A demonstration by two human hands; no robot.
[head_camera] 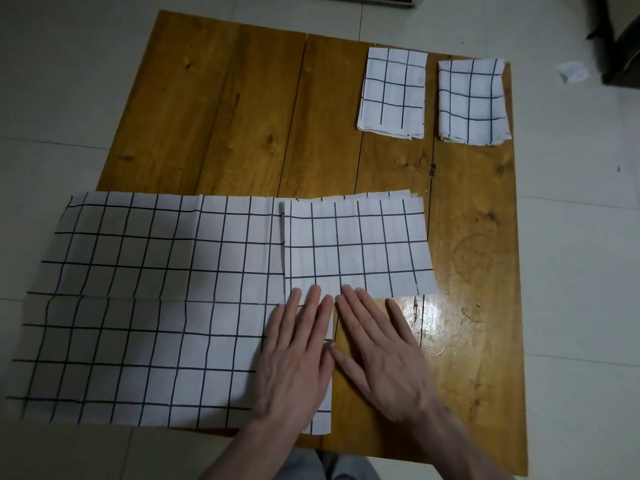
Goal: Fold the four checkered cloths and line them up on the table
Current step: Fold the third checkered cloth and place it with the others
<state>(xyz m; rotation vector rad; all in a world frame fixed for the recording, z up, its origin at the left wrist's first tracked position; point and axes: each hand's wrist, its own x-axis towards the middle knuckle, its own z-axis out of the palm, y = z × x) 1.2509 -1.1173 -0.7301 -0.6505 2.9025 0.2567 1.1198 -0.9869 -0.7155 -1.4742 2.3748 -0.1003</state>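
Observation:
Two folded white checkered cloths lie side by side at the far right of the wooden table (214,116): one (393,93) and, to its right, another (472,102). A large unfolded checkered cloth (138,306) is spread over the near left and hangs past the table's left edge. A partly folded cloth (356,247) lies on its right part. My left hand (298,355) lies flat with straight fingers on the spread cloth. My right hand (377,351) lies flat beside it, mostly on bare wood, with its fingertips at the near edge of the partly folded cloth.
The table stands on a pale tiled floor (571,237). A crumpled white scrap (573,71) lies on the floor at the far right, beside a dark object (620,46). Bare wood shows at the far left and near right of the table.

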